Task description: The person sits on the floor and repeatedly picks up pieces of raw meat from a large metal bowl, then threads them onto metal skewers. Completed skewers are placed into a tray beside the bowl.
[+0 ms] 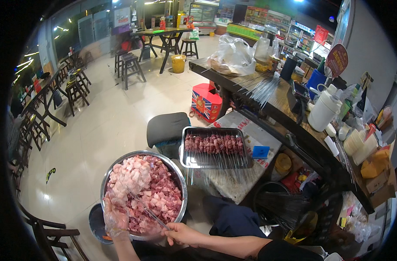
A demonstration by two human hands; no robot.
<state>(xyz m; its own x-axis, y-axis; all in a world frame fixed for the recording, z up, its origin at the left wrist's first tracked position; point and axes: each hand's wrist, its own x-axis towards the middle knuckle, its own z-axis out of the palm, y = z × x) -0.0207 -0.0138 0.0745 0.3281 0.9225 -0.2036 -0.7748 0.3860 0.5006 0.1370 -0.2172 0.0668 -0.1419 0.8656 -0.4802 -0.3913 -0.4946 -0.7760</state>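
Observation:
Raw meat chunks [162, 192], red on the right and paler, fatty pieces at the upper left, fill a large round metal basin [184, 199]. My left hand [116, 215], in a clear plastic glove, lies over the meat at the basin's left side; whether its fingers grip a piece cannot be told. My bare right hand [180, 234] is closed on thin metal skewers [149, 211] at the basin's lower right edge, their far ends pointing up-left over the meat. Beyond it, a rectangular metal tray [192, 160] holds a row of threaded meat skewers [214, 144], their bare ends hanging over the near edge.
The tray rests on a low, paper-covered surface [231, 186], beside a blue packet [260, 152] and a dark stool [169, 129]. A wooden table [283, 98] at right carries loose skewers [263, 89], a plastic bag [232, 57] and a white jug [325, 109]. A dark bucket [95, 225] stands left of the basin.

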